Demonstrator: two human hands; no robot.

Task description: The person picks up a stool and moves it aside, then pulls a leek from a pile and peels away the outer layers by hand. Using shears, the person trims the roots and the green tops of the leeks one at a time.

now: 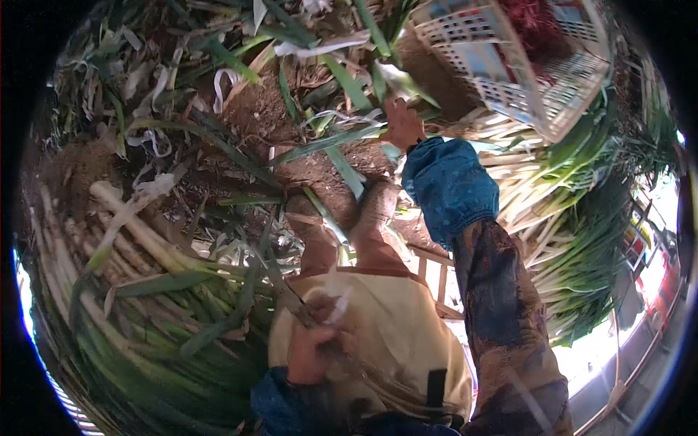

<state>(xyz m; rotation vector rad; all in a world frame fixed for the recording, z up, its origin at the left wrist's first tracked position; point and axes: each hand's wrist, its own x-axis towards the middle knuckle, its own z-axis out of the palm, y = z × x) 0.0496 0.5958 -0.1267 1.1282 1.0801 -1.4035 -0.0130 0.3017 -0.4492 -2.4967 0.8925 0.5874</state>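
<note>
My left hand (314, 354) is in front of my lap, over the pale yellow apron (392, 312). Its fingers are curled around a green onion (293, 301), partly smeared by motion, with whitish wisps beside it. Stretched out ahead, my right hand (402, 125) has its fingers apart over the leaf litter. A white-and-green leaf piece (406, 81) lies just beyond those fingertips, and a long green leaf (327, 143) runs left from beside the hand. To my left is a heap of untrimmed green onions (145, 356), with soil-coloured stems.
Cleaner, white-stemmed green onions (560, 218) are piled on the right. A white plastic basket (534, 109) with dark red material (534, 33) stands behind them. Stripped leaves (218, 65) cover the soil ahead. A wooden frame (440, 280) is by my right leg.
</note>
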